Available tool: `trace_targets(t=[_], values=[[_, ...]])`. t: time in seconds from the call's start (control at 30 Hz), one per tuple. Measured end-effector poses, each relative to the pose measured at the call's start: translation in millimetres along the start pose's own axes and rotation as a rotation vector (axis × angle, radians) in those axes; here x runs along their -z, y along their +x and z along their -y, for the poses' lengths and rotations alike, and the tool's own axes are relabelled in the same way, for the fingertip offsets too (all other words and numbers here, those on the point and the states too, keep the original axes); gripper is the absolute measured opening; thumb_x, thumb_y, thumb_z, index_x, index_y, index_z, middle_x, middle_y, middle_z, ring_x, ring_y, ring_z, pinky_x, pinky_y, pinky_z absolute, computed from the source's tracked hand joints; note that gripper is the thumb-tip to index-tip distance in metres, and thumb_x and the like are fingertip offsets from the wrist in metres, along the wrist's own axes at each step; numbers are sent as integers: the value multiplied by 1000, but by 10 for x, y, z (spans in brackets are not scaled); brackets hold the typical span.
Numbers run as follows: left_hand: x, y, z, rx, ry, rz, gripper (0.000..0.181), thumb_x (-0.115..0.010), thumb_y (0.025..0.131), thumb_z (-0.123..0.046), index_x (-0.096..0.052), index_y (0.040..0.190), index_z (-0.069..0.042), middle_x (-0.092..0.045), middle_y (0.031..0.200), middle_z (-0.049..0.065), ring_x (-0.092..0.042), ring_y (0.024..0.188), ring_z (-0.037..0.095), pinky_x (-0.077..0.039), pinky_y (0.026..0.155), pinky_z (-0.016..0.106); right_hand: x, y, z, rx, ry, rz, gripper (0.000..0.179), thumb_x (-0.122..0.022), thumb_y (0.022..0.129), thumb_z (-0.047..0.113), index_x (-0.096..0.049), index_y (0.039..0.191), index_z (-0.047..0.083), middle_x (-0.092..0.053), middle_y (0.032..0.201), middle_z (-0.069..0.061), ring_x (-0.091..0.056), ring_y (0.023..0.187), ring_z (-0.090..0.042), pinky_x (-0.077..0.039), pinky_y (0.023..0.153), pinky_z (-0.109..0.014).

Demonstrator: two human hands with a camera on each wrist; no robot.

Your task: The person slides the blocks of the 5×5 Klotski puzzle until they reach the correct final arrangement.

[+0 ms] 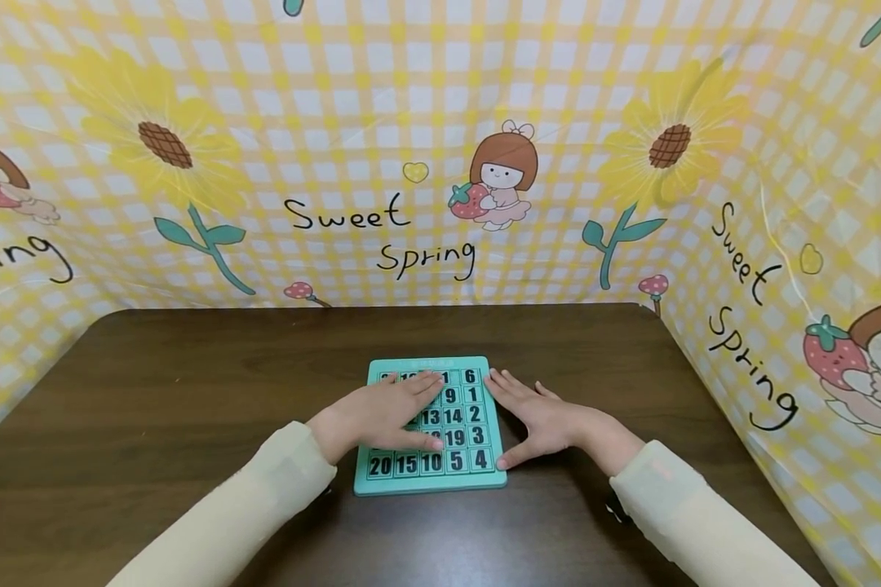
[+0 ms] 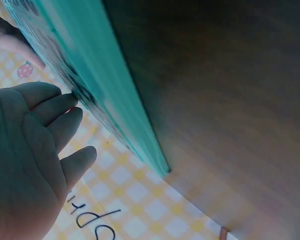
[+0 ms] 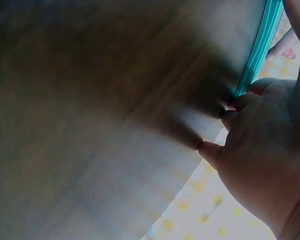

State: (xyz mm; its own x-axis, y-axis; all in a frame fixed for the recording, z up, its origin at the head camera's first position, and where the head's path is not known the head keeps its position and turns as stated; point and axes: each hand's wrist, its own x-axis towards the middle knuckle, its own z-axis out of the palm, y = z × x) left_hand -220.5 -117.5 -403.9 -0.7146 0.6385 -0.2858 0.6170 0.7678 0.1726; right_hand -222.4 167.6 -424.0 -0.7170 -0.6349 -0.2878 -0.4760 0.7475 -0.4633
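Observation:
A teal sliding number puzzle (image 1: pixel 429 491) lies flat on the table, its square tiles (image 1: pixel 453 462) printed with black numbers. My left hand (image 1: pixel 385 413) is over its left and middle tiles, fingers extended to the right and thumb apart, hiding several numbers. In the left wrist view the fingertips (image 2: pixel 70 102) are right at the tile face. My right hand (image 1: pixel 546 420) lies along the puzzle's right edge, with fingertips at the upper part and thumb at the lower. The right wrist view shows straight, spread fingers (image 3: pixel 212 151) beside the teal rim (image 3: pixel 257 52).
The dark brown wooden table (image 1: pixel 191 383) extends around the puzzle on all sides. A yellow checked cloth (image 1: pixel 323 147) with flowers and "Sweet Spring" lettering hangs behind the table and along its sides.

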Motion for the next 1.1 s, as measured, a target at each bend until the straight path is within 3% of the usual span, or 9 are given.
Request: trace_targets(t=[0.23, 0.43, 0.73, 1.1], values=[[-29, -151, 102, 14, -18, -20, 98, -48, 88, -75, -21, 159, -13, -16, 168, 2, -15, 156, 21, -19, 123, 55, 1, 2, 6, -1, -7, 0, 121, -76, 77, 63, -4, 162, 15, 4, 169, -6, 3, 157, -27, -5, 119, -68], [-10, -165, 89, -9, -12, -35, 97, -48, 90, -73, -21, 160, -12, -16, 168, 3, -14, 156, 23, -19, 123, 56, -7, 9, -4, 1, -14, 2, 122, -75, 77, 64, -3, 162, 15, 4, 169, -6, 4, 157, -28, -5, 119, -68], [58, 85, -146, -85, 72, -6, 95, -43, 92, -73, -16, 160, -13, -11, 169, 3, -10, 156, 19, -17, 124, 55, -6, 9, -10, -4, -12, 9, 121, -74, 78, 64, -3, 161, 15, 5, 169, -5, 5, 157, -27, -4, 119, -68], [99, 299, -249, -86, 117, 50, 95, -42, 92, -74, -13, 161, -15, -8, 169, 0, -7, 156, 16, -17, 125, 51, 13, 13, 0, 2, -9, 25, 120, -73, 79, 64, -1, 161, 14, 6, 169, -5, 6, 156, -27, -3, 119, -69]])
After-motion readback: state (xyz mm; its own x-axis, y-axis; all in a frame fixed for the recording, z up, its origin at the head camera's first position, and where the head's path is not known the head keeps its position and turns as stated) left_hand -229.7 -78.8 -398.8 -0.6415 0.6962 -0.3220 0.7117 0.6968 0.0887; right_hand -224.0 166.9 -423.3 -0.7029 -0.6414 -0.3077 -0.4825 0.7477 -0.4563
